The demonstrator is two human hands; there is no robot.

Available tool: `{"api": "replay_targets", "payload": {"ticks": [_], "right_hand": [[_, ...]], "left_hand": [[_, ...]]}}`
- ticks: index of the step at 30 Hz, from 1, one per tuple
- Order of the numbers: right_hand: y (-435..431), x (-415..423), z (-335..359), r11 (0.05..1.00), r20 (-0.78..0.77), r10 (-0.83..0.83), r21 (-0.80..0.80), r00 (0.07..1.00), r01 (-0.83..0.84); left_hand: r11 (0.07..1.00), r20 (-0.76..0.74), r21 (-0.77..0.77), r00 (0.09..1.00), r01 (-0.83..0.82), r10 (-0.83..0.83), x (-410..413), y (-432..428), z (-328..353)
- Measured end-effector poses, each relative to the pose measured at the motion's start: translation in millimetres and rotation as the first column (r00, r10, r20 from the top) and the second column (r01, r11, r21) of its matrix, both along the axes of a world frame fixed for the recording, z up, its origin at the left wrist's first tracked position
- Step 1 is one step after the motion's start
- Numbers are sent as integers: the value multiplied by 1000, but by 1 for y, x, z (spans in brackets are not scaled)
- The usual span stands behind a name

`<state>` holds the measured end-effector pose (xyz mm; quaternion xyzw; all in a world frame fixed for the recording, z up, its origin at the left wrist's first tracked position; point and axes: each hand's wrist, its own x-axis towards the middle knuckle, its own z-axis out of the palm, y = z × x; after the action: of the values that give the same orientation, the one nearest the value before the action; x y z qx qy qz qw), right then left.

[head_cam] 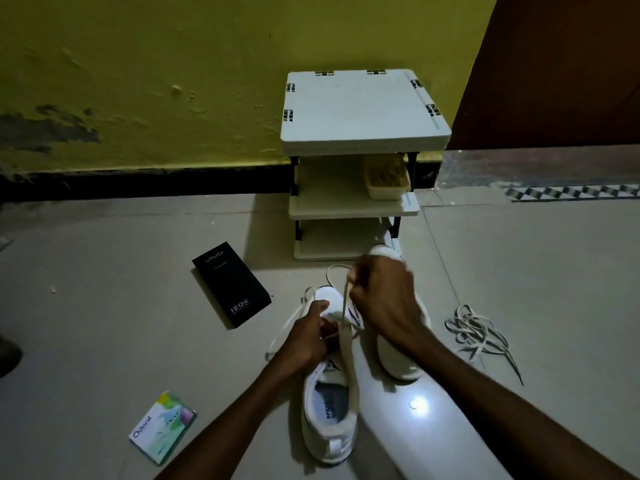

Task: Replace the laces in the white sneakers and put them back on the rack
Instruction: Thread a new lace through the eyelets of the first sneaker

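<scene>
Two white sneakers stand on the floor in front of the rack. The near sneaker points away from me, its opening toward me. My left hand grips its tongue area at the eyelets. My right hand is curled round a flat white lace and holds it taut above the shoe. Loops of that lace trail off to the left and behind my hands. The second sneaker lies to the right, mostly hidden under my right wrist.
A loose heap of laces lies on the floor to the right. A black phone box sits left of the shoes, and a small green-white box lies nearer left. A tub rests on the rack's middle shelf.
</scene>
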<state>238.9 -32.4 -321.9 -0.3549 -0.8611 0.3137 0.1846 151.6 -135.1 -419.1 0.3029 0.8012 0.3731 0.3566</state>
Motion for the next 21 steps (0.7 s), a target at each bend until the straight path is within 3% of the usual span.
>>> {"api": "replay_targets", "payload": {"ticks": [2,4,6,7,8,9,10,11,12,14,17,21], "right_hand": [[8,-5,41,991,-139,-41,-132,989,23],[16,-8,74,913,-335,-66,-401,940,-79],[22,-7,89,706,-472,-113,-658,874,-264],[22,-6,87,574,-487,-158,-753,859,-322],[21,-4,82,475,-456,-187,-817,870,-327],[19,-2,71,444,-377,-180,-855,908,-267],[17,-1,56,489,-265,-148,-857,953,-162],[16,1,40,594,-143,-108,-803,984,-52],[16,2,21,724,-29,-67,-689,997,29],[17,5,-13,929,205,47,-369,978,33],[6,7,-50,980,517,178,-165,837,-107],[-3,11,-71,983,550,182,-113,815,-144]], "left_hand": [[990,264,88,961,-109,82,6,2,12],[982,372,138,926,-128,68,1,2,11],[997,422,75,906,-18,-16,-9,-3,22],[998,373,58,926,32,-51,-16,-4,30],[997,331,72,942,33,-55,-25,-4,41],[993,277,119,959,21,-53,-34,-3,56],[984,256,180,966,-3,-44,-41,-2,74],[970,225,244,973,-4,-53,-49,-3,90],[956,205,293,977,-7,-56,-55,-2,104],[951,124,299,985,81,-123,-63,-1,124],[945,-66,163,959,283,-276,-59,0,124],[931,-232,113,920,348,-316,-48,1,96]]}}
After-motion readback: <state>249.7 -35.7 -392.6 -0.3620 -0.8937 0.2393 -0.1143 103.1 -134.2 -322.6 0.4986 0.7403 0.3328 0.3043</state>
